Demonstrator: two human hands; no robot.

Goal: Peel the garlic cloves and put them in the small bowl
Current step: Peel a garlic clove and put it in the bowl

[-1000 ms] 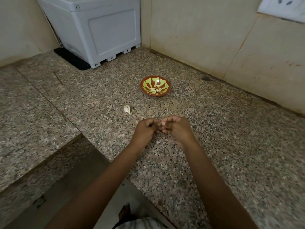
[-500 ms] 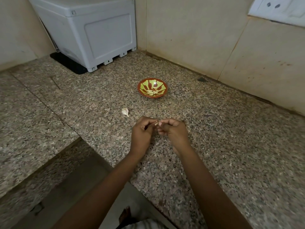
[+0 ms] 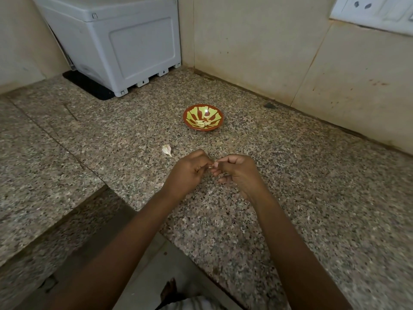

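Garlic: held clove (image 3: 212, 167) shows only as a pale sliver between the fingertips. It is mostly hidden, so I can't tell how much skin is on it. Loose clove (image 3: 167, 150) is unpeeled, white and papery with its pointed tail toward the camera. It lies on the desk (image 3: 312, 198) just left of the hands. Peeled cloves (image 3: 202, 123), yellowish, sit in the small bowl (image 3: 187, 118), which is red-brown with yellow-green petal pattern.

Hands: left hand (image 3: 190, 171) and right hand (image 3: 239, 173) meet knuckle to knuckle. Both have fingers curled and pinch the held clove from opposite sides. Forearms converge from the bottom of the view. Can't tell if the hands touch the desk.

Layout: the bowl is straight ahead of the hands, well short of the wall (image 3: 257, 52). Speckled granite runs wide to the right. Desk edge cuts in diagonally at lower left, close behind the left wrist, with floor (image 3: 143, 276) and a foot (image 3: 169, 290) below. White box (image 3: 125, 41) on black mat (image 3: 87, 86) fills the far-left corner. Socket plate (image 3: 375, 12) is at top right.
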